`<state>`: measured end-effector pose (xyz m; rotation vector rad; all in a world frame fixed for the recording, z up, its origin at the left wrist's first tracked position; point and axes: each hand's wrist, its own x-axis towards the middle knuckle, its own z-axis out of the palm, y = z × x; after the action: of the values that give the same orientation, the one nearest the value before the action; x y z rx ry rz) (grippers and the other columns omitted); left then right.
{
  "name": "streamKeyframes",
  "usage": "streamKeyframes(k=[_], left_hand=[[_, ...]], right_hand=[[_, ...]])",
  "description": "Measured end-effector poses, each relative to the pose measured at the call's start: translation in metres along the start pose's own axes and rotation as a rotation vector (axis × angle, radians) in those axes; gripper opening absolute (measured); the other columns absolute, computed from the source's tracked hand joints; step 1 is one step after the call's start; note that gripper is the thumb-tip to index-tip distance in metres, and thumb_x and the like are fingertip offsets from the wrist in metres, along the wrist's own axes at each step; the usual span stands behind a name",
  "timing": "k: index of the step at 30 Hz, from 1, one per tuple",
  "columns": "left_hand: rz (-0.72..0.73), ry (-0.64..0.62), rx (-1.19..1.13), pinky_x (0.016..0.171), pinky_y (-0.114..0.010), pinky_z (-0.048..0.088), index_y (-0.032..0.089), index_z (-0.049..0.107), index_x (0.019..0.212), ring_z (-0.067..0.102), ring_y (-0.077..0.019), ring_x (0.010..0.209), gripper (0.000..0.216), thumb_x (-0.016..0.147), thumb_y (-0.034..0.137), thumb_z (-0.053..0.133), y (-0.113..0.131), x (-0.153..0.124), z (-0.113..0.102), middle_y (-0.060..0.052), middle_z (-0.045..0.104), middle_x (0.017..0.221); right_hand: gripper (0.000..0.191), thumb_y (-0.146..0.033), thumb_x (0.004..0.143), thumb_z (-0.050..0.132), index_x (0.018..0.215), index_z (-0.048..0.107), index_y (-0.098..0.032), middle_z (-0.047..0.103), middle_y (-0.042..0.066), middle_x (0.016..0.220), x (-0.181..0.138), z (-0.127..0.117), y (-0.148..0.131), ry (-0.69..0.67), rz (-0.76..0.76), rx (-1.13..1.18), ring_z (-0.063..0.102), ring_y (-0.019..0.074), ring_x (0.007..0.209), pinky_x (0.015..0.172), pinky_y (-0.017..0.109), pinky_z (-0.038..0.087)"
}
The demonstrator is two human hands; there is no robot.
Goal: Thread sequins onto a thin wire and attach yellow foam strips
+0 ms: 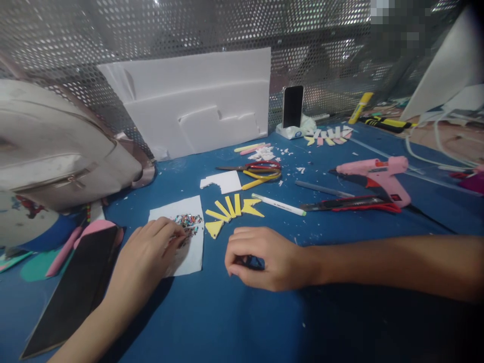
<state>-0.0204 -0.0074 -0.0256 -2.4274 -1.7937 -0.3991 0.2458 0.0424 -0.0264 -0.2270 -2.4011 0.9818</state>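
Observation:
My left hand rests on a white sheet of paper, its fingertips pinched together at a small heap of multicoloured glitter bits. My right hand lies curled on the blue table cover to the right, fingers closed around a small dark object I cannot name. Several yellow foam strips and triangles lie fanned out just beyond both hands.
A white marker, a red and black utility knife, a pink glue gun and scissors lie farther back. A white foam board and a phone stand against the mesh wall. A bag sits left; a dark board lies near left.

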Motion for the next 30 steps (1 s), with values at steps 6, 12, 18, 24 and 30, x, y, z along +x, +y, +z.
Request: streamKeyframes(k=[6, 12, 18, 24, 30], left_hand=[[-0.124, 0.137, -0.142, 0.07, -0.033, 0.047, 0.021, 0.062, 0.087, 0.064, -0.0208, 0.075, 0.014, 0.09, 0.032, 0.053, 0.004, -0.001, -0.005, -0.003, 0.069, 0.086], [-0.283, 0.129, -0.506, 0.074, -0.03, 0.055, 0.022, 0.064, 0.078, 0.069, -0.0197, 0.082, 0.012, 0.082, 0.033, 0.066, 0.01, -0.003, -0.008, -0.001, 0.073, 0.082], [-0.301, 0.13, -0.744, 0.072, -0.03, 0.056, 0.022, 0.066, 0.077, 0.069, -0.0173, 0.077, 0.003, 0.08, 0.023, 0.067, 0.039, -0.011, -0.007, -0.001, 0.073, 0.079], [-0.246, 0.068, -0.833, 0.063, -0.024, 0.056, 0.023, 0.064, 0.075, 0.067, -0.0145, 0.069, 0.007, 0.08, 0.019, 0.066, 0.071, -0.018, -0.009, 0.001, 0.069, 0.072], [-0.172, 0.069, -0.802, 0.06, -0.02, 0.056, 0.025, 0.064, 0.081, 0.066, -0.0118, 0.066, 0.012, 0.078, 0.014, 0.066, 0.074, -0.019, -0.01, 0.003, 0.068, 0.073]], right_hand=[[0.009, -0.011, 0.085, 0.052, 0.077, 0.055, -0.016, 0.057, -0.001, 0.074, 0.0, 0.001, 0.0, 0.01, 0.0, -0.001, 0.047, 0.0099, 0.071, 0.073, 0.023, 0.038], [0.01, -0.012, 0.086, 0.051, 0.078, 0.055, -0.016, 0.057, -0.001, 0.075, -0.001, 0.0, -0.001, 0.0, 0.005, -0.01, 0.048, 0.011, 0.072, 0.074, 0.024, 0.039], [0.009, -0.012, 0.084, 0.052, 0.078, 0.055, -0.016, 0.057, -0.001, 0.074, -0.001, 0.0, -0.001, 0.042, 0.019, -0.012, 0.048, 0.0103, 0.071, 0.072, 0.023, 0.039], [0.007, -0.013, 0.084, 0.052, 0.078, 0.053, -0.017, 0.054, -0.001, 0.074, -0.002, 0.002, -0.001, 0.12, 0.035, -0.016, 0.047, 0.0102, 0.069, 0.068, 0.023, 0.039], [0.01, -0.012, 0.084, 0.051, 0.075, 0.051, -0.017, 0.052, -0.002, 0.071, -0.002, 0.001, -0.003, 0.158, 0.003, -0.014, 0.045, 0.009, 0.066, 0.067, 0.023, 0.039]])
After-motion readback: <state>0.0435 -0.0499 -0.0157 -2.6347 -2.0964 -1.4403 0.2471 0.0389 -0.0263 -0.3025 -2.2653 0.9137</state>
